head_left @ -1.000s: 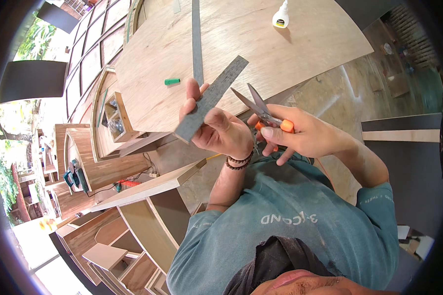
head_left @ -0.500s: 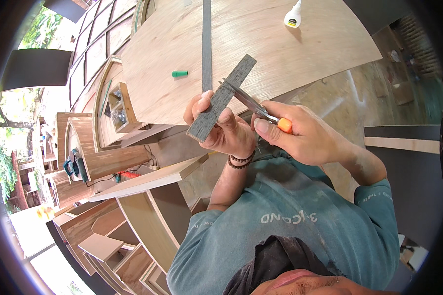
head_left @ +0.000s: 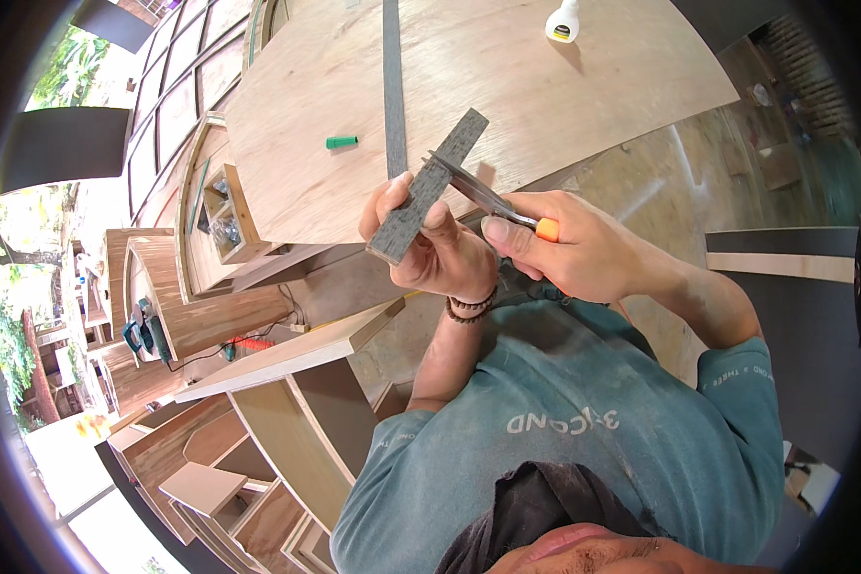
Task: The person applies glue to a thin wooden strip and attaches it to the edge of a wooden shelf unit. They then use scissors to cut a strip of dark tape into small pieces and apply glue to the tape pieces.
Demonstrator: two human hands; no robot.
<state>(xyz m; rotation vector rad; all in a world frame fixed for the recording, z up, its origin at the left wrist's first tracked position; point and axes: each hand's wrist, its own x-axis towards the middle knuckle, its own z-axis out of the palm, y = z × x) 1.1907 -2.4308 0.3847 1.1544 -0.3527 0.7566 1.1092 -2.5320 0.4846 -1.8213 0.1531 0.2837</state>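
Note:
My left hand, with a dark bead bracelet at its wrist, pinches a grey wood-grain strip between thumb and fingers, tilted up to the right. Scissors with an orange handle are gripped in my right hand. Their blades lie across the upper half of this strip, the tips showing past its left edge. A long narrow grey strip runs from the far edge toward my left fingers; whether it joins the held piece is hidden behind the hand.
Below the hands is a pale plywood panel. On it are a green cap and a white bottle. To the left stand a wooden box of small parts, a corded power tool and arched wooden frames; cabinet pieces lie nearer.
The view has shifted slightly. My right hand and the scissors' handle have moved a little up and left; the blades still cross the strip at about the same place.

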